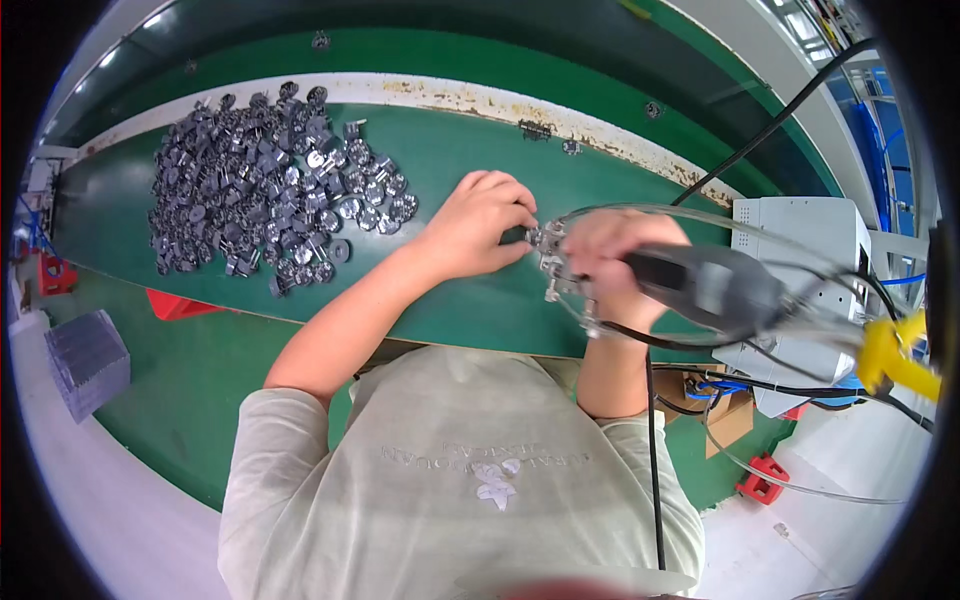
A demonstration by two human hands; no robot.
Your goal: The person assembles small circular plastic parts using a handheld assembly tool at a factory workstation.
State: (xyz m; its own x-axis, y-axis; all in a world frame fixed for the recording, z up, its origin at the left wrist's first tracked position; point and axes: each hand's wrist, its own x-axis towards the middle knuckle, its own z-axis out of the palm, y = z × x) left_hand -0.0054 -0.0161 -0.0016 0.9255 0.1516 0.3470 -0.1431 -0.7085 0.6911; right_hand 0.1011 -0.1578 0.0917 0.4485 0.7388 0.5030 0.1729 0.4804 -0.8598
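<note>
Over the green bench top, my left hand (482, 222) is closed with thumb and fingers pinched round a small dark part (514, 235), mostly covered by the fingertips. It looks like one of the small grey-and-silver parts heaped on the left. My right hand (625, 255), blurred by motion, wraps round a dark grey powered screwdriver (720, 288), which lies nearly level. The tool's metal front assembly (552, 258) points left and meets the part at my left fingertips; whether the tip touches it I cannot tell.
A large pile of small metal-and-plastic parts (255, 190) covers the bench's left side. Black cables (775, 125) and a clear tube run to the screwdriver from the right. A white machine housing (800, 230) stands at the right end. A worn white ledge (440, 95) borders the back.
</note>
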